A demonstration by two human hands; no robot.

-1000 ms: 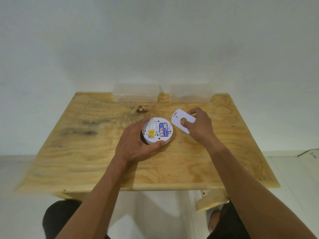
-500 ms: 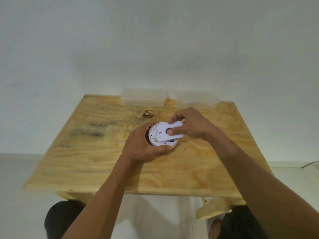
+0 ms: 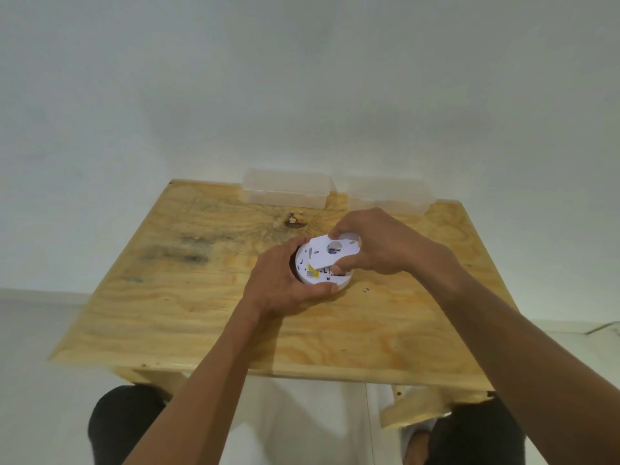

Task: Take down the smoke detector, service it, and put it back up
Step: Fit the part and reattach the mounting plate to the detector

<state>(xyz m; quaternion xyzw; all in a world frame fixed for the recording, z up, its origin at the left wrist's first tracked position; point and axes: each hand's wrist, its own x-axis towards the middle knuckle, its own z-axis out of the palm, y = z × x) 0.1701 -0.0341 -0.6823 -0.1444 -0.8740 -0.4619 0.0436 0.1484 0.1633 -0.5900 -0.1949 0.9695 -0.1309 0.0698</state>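
A: Detector [image 3: 315,275] sits back-up on the table [image 3: 208,297], a little beyond the middle, with the left hand [image 3: 285,280] wrapped round its left and near rim.

B: Is that hand clamped on it?

A: Yes: the thumb lies along the near edge and the fingers [image 3: 295,245] curl over the far left side, so it is gripped on the detector.

B: And the right hand [image 3: 375,243]?

A: It holds the cover [image 3: 327,255], a flat white plate with a round hole in it, pinched at the right end between thumb and fingertips. The cover lies tilted over the top of the detector, its left end touching or just above the back face; I cannot tell which.

B: What shows under the cover?

A: Part of the back face, with a small yellow label and some dark print near the front. Something blue shows through the hole.

B: Anything else on the table?

A: Two clear boxes stand at the far edge against the wall: box one [image 3: 287,189] on the left and box two [image 3: 389,193] on the right, just beside each other. A dark knot [image 3: 295,220] marks the wood just behind the detector.
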